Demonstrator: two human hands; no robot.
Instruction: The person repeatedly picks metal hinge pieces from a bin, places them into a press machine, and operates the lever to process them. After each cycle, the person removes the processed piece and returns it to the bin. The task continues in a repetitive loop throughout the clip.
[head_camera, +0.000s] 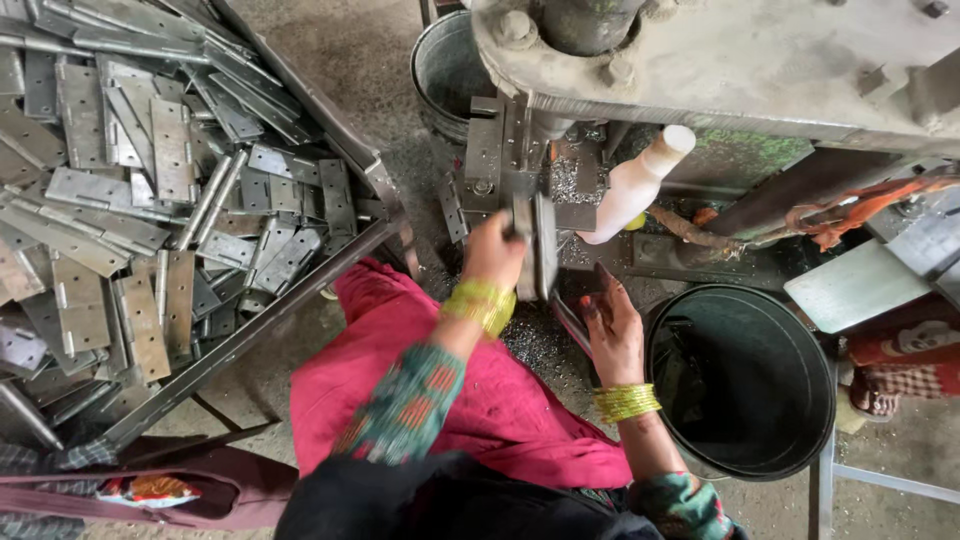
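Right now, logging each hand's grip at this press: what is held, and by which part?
Left hand grips a metal hinge plate by its near edge at the press. Right hand holds nothing.

Left grip (495, 250) was hemmed in: machine fixture (490, 160) directly ahead, white bottle (635, 185) just to its right. Right grip (612, 335) had the black bucket (745, 380) close on its right. Heaped hinge plates (150, 190) blocked the far left; the lap between stayed open.
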